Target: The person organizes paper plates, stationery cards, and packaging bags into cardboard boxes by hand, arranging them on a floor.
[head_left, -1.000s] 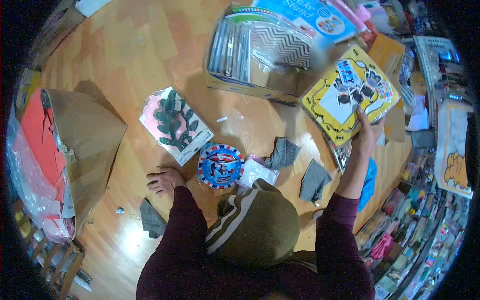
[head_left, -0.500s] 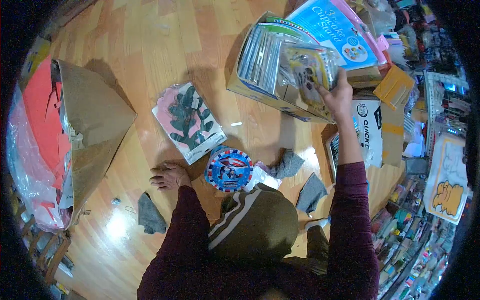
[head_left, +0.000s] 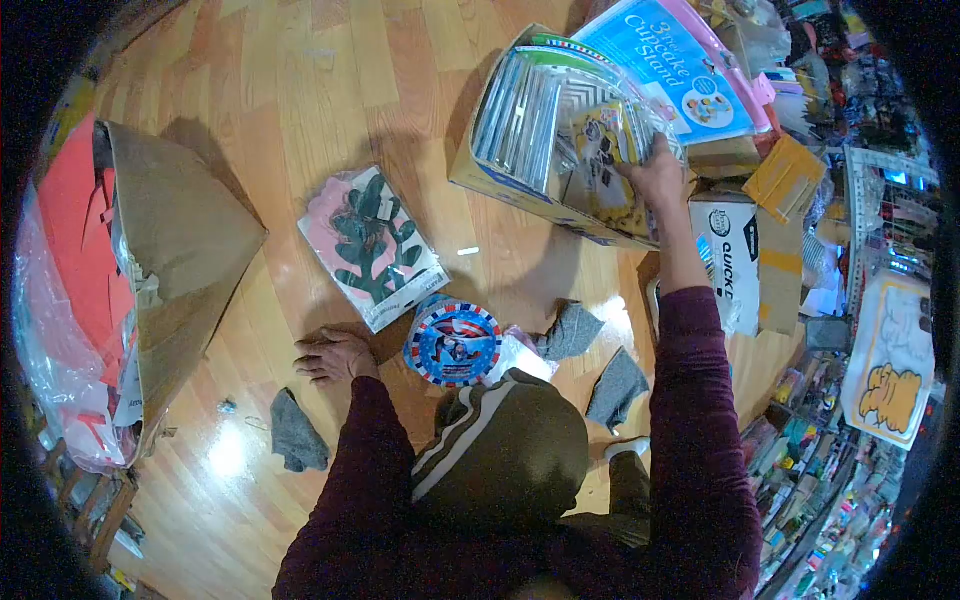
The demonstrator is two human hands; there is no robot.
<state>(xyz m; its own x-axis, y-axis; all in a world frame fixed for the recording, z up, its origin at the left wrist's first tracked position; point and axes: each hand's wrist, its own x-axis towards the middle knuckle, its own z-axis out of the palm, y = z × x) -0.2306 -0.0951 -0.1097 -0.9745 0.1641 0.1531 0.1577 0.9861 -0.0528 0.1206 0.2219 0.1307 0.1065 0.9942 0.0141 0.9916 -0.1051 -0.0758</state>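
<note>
Here, right hand (head_left: 660,178) fingers gripping yellow packet (head_left: 605,160) in cardboard box (head_left: 500,180), "Cupcake Stand" pack (head_left: 680,60) behind, left hand (head_left: 335,355) fingers spread on floor (head_left: 300,90)

Warm indoor light, floor glare (head_left: 232,452), heavy fisheye vignette, soft edges.

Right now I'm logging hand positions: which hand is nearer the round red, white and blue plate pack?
Left. The left hand rests flat on the floor just beside the plate pack; the right hand is far off, at the yellow packet in the cardboard box.
</note>
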